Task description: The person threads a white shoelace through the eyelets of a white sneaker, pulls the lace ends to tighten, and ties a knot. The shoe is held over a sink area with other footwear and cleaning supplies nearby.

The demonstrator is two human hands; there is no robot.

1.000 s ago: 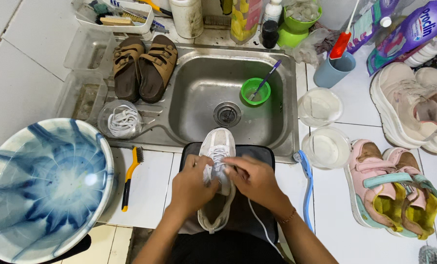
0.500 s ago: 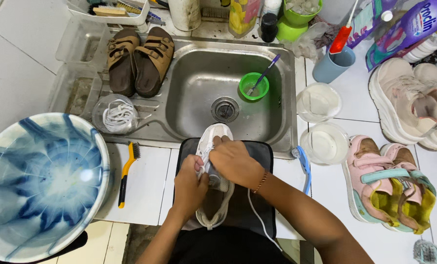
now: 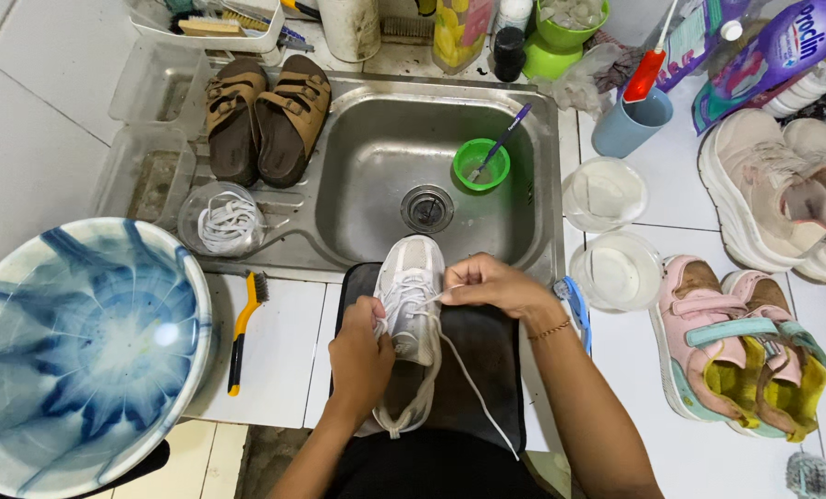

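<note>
- My left hand is clamped down over the white sneaker, fingers curled around its upper to pin it flat on the black mat.
- My right hand is pinched shut on the white lace, thumb and forefinger gripping it just above the eyelets; the free end trails down over the mat toward me.
- The sneaker lies lengthwise on the mat at the front edge of the worktop, its toe just at the rim of the steel sink.
- I judge the step in hand to be working the lace through the eyelets (threading in or drawing out, I cannot tell which from here).
- The next move, as I see it, calls for a steady hold from the left hand while the right guides the lace cleanly to the next eyelet without letting it snag or twist.
- Nearby: 1 clear bowl holding another coiled lace on the drainboard, 1 yellow-handled brush to my left, 2 brown sandals beside the sink, and a green cup with a brush standing in the basin.
</note>
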